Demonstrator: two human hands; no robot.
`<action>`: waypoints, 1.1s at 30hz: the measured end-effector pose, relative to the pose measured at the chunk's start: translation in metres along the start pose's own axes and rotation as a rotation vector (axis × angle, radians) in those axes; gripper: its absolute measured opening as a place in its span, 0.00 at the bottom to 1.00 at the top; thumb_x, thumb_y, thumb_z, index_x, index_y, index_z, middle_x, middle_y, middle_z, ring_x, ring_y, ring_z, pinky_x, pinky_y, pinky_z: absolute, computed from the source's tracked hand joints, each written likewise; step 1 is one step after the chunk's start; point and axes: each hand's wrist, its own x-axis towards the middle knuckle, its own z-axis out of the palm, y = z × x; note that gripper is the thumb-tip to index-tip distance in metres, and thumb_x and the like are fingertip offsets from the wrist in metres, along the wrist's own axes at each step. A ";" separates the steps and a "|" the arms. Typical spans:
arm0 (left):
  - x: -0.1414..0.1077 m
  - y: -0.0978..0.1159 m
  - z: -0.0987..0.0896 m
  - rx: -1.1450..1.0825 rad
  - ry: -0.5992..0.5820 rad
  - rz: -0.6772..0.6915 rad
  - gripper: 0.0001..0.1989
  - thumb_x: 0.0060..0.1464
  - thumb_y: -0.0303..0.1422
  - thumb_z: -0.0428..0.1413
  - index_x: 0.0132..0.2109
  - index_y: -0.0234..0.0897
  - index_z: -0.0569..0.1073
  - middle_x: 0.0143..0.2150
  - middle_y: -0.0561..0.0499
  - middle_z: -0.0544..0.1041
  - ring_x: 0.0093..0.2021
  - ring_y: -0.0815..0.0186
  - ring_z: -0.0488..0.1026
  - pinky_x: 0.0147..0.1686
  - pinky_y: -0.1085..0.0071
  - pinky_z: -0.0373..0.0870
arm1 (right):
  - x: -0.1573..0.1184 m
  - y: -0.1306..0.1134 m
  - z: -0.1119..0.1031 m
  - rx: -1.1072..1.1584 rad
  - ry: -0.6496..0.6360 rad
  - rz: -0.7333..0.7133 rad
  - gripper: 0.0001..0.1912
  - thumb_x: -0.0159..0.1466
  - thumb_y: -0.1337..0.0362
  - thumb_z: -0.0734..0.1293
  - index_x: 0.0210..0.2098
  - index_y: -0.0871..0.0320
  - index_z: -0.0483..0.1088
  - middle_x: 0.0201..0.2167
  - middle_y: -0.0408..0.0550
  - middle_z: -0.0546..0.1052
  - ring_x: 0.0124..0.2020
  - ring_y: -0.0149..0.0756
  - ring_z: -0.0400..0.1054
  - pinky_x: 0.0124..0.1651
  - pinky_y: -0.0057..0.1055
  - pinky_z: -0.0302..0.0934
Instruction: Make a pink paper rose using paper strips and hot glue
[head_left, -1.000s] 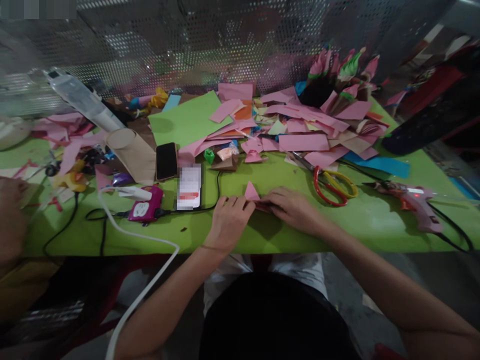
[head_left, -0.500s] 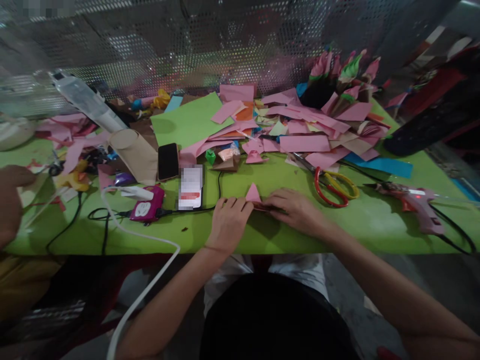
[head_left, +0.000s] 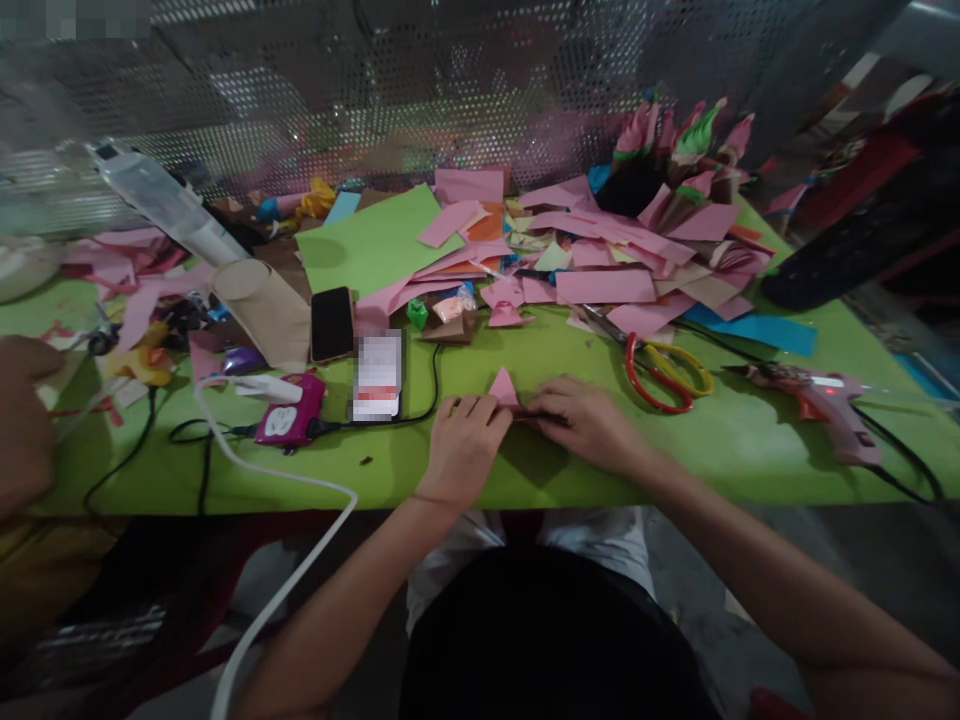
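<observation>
A small piece of pink paper [head_left: 503,386] with a pointed, triangular top stands between my hands near the table's front edge. My left hand [head_left: 466,445] is closed on the paper's left side, its fingers bent over the edge. From the right, my right hand [head_left: 581,420] pinches the same paper's lower edge, where a dark strip shows under the fingers. The thumbs and the paper's lower part are mostly hidden. Red-and-yellow-handled scissors [head_left: 664,372] lie to the right of my right hand.
A pink hot glue gun [head_left: 840,405] with a lit light lies at the right. Pink paper strips [head_left: 607,285] pile up behind. Two phones, one a dark phone [head_left: 331,324], and a magenta power adapter [head_left: 291,412] with cables lie left. Another person's hand [head_left: 26,420] is at far left.
My fingers have shifted very slightly on the pink paper, which stays in place between both hands. The whole view has moved a little.
</observation>
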 end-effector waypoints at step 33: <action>-0.001 0.005 0.003 -0.014 0.016 0.021 0.08 0.63 0.26 0.52 0.40 0.37 0.76 0.33 0.50 0.76 0.36 0.63 0.72 0.41 0.63 0.62 | -0.012 -0.024 0.012 -0.389 0.203 0.012 0.15 0.70 0.70 0.59 0.32 0.56 0.74 0.33 0.49 0.80 0.31 0.37 0.70 0.35 0.35 0.55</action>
